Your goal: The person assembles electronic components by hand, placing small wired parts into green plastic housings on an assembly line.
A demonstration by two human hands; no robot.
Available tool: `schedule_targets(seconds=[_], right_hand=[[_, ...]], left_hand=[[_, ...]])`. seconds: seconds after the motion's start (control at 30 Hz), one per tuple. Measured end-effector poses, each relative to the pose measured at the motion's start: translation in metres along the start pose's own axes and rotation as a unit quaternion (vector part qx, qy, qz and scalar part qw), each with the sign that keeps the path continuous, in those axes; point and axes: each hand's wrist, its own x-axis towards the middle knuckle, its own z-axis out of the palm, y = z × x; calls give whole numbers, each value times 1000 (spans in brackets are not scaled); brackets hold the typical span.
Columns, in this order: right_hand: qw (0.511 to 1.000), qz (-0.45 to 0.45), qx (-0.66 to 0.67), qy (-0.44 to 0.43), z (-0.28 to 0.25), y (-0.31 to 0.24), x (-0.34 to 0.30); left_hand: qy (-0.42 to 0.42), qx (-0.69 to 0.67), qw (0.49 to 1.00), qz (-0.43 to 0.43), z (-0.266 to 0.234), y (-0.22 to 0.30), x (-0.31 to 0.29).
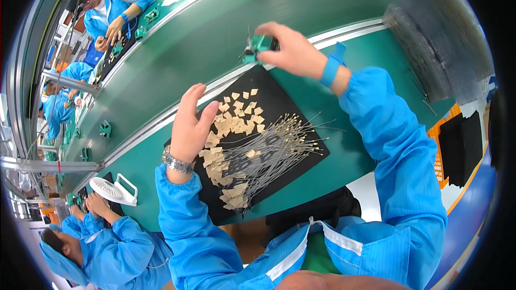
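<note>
My right hand point(293, 51) reaches beyond the far edge of the black mat point(263, 83), its fingers closed on a small green plastic assembly point(252, 49) with dark parts. That assembly is slightly blurred and sits above the metal rail. Beside the mat's left part, my left hand point(191, 121) is raised with the thumb apart from the fingers, and nothing shows in it. Near it lie many small beige tape pieces point(231, 123), scattered over the mat. A bundle of thin grey wires point(269, 164) with yellowish ends spreads across the mat's near right part.
A green conveyor belt point(322, 0) runs past the table behind a metal rail point(344, 33). More green assemblies point(105, 128) rest on it at left. A white fan point(114, 190) stands left. Clear plastic sheeting point(435, 37) is at far right. Several co-workers in blue sit along the line.
</note>
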Motion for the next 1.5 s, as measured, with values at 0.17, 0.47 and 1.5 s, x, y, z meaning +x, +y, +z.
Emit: schedule_targets(seconds=[0.17, 0.47, 1.5], right_hand=[[991, 1, -80, 106, 26, 47, 45], [967, -2, -209, 145, 23, 26, 26], [995, -69, 51, -47, -10, -31, -35]], left_hand=[[-75, 58, 992, 83, -7, 4, -26], [-161, 184, 955, 166, -1, 14, -36], [-255, -2, 957, -139, -26, 18, -39]])
